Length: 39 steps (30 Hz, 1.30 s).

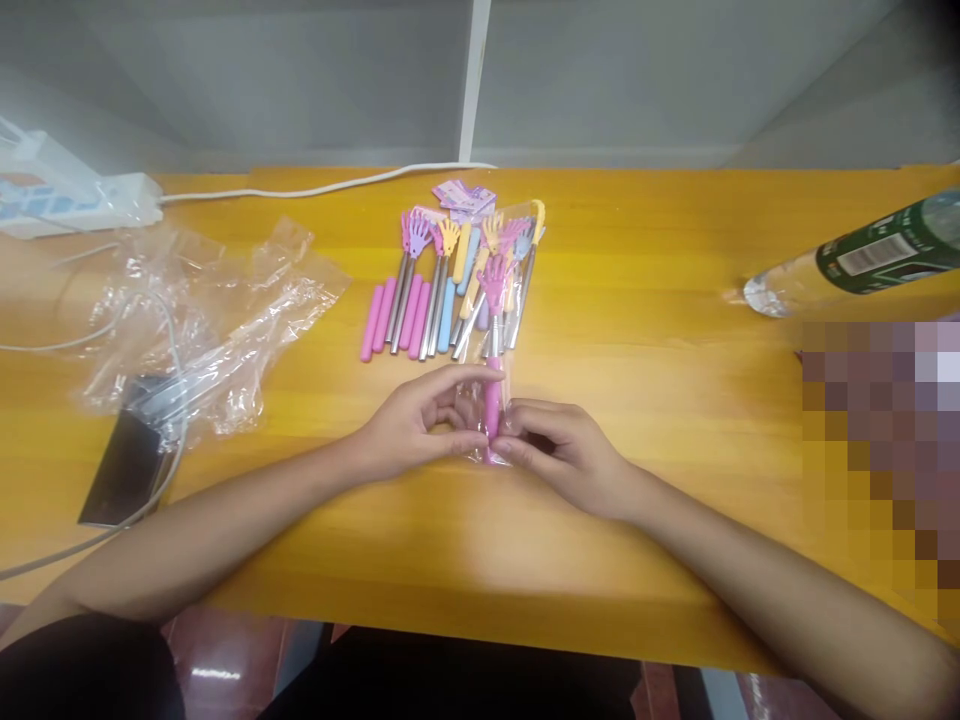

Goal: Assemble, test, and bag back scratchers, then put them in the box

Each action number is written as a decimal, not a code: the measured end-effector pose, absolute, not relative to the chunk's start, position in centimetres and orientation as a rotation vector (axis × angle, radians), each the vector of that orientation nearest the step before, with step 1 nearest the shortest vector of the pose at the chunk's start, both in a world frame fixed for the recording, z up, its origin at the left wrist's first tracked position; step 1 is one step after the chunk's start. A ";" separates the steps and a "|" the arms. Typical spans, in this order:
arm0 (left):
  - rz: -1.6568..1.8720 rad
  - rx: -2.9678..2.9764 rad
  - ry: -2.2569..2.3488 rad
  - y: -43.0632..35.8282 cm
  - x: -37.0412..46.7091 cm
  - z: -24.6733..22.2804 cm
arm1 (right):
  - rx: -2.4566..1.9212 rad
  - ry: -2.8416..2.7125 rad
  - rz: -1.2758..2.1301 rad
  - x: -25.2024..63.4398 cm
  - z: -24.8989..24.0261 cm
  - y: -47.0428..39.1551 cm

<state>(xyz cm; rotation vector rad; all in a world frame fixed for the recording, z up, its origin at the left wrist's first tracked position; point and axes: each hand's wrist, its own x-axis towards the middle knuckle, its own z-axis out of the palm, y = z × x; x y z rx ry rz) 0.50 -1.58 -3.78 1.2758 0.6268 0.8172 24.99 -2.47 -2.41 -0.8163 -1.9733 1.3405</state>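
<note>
A pink back scratcher (493,395) with a hand-shaped head and metal shaft lies inside a clear plastic bag (472,410), its head pointing away from me. My left hand (427,415) is closed about the lower handle from the left, thumb and index finger on the bag. From the right, my right hand (559,445) pinches the bag near the handle's bottom end. Just beyond, several loose back-scratcher parts lie together: metal shafts with purple and yellow hand heads (448,236), pink handles (373,322) and a blue handle (446,315). The bagged scratcher's head overlaps some of them.
Crumpled clear plastic bags (247,310) lie on the left, partly over a dark phone-like object (124,470). A white power strip (131,200) and cables are at the far left. Small purple cards (466,198) sit behind the parts. A bottle (862,255) lies at right.
</note>
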 end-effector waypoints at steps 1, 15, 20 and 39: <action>0.806 1.268 0.638 -1.6 0.5 -3.7 | -0.818 -1.973 1.332 25.0 -2.4 -2.5; 0.750 1.155 0.638 -1.6 0.6 -2.9 | -0.928 -2.002 1.540 25.1 -1.6 -2.4; 0.697 1.168 0.652 -1.7 0.4 -2.9 | -0.910 -1.983 1.641 25.2 -1.7 -2.3; 0.646 1.166 0.713 -2.1 0.6 -2.2 | -0.794 -1.923 1.693 25.2 -1.8 -2.2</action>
